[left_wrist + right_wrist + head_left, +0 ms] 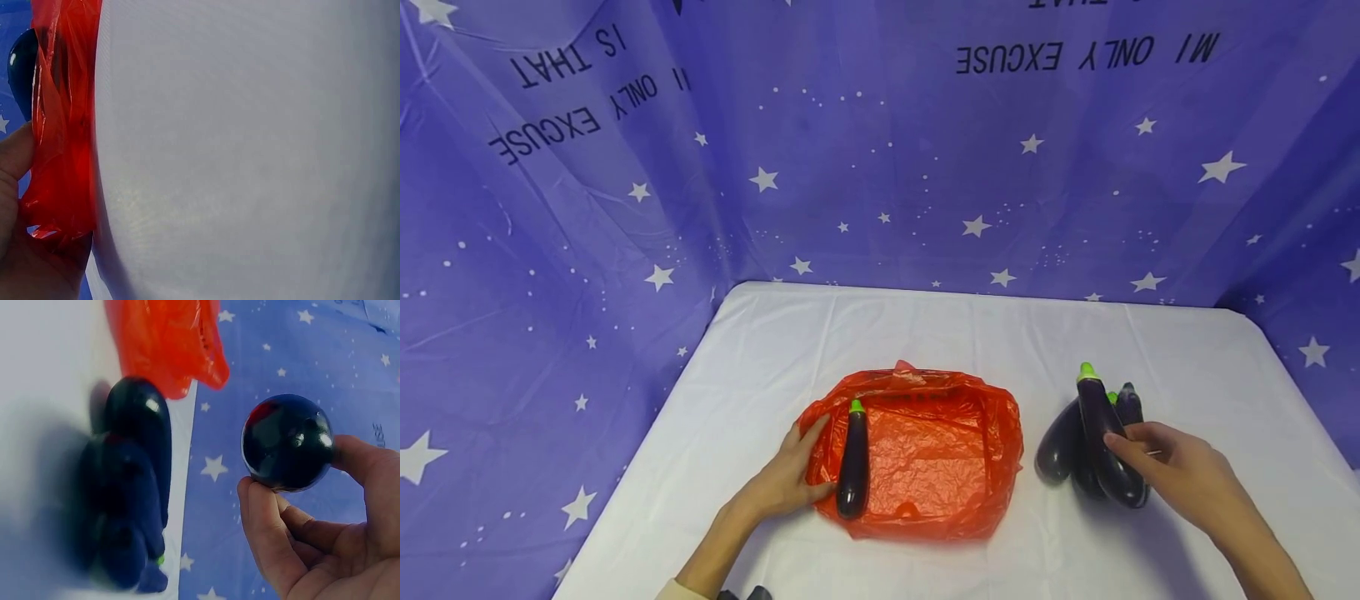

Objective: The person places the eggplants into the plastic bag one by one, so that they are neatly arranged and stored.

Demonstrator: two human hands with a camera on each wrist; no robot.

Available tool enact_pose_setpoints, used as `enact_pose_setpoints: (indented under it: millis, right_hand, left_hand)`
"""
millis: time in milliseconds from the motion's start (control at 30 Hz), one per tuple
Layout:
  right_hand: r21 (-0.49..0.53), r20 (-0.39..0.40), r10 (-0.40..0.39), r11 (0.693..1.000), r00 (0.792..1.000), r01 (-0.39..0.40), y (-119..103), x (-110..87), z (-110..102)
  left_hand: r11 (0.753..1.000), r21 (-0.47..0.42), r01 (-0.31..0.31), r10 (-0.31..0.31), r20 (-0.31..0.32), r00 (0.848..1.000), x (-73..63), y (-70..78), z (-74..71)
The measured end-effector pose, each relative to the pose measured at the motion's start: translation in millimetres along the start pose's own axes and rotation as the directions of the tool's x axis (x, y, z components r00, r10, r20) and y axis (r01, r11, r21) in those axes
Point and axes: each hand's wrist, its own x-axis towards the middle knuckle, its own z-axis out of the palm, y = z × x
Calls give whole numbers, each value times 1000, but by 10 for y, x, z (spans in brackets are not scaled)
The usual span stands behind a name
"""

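Observation:
A red plastic bag [932, 467] lies with its mouth spread wide. One dark purple eggplant [852, 467] with a bright green stem end lies along its left side. My left hand [793, 471] grips the bag's left edge; in the left wrist view the red film passes between the thumb [17, 153] and the fingers. Between thumb and fingertips, my right hand [1187, 467] pinches another eggplant [1101, 425], its green end pointing away. The right wrist view shows this eggplant [287, 444] end-on, raised above several more eggplants [134, 469], which partly hide behind it in the head view.
The table has a white cloth [760, 333]. A purple curtain [880, 150] with white stars and lettering surrounds its back and sides. The group of eggplants [1058, 446] lies right of the bag. A small dark object [758, 592] shows at the bottom edge beside the left forearm.

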Motion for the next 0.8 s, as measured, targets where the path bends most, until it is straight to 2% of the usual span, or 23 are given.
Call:
enact_pose_setpoints:
  millis: [400, 633, 800]
  right_hand:
    - [10, -21, -106, 994, 994, 106, -453, 124, 135]
    - [37, -27, -151, 988, 988, 152, -695, 171, 282]
    - [96, 10, -170, 981, 985, 168, -850, 208, 422]
  left_hand:
    - [1000, -8, 16, -16, 9, 1000, -11, 25, -13]
    - [1000, -10, 25, -25, 10, 1000, -13, 38, -24]
    - [1000, -6, 29, -29, 9, 1000, -10, 28, -8]
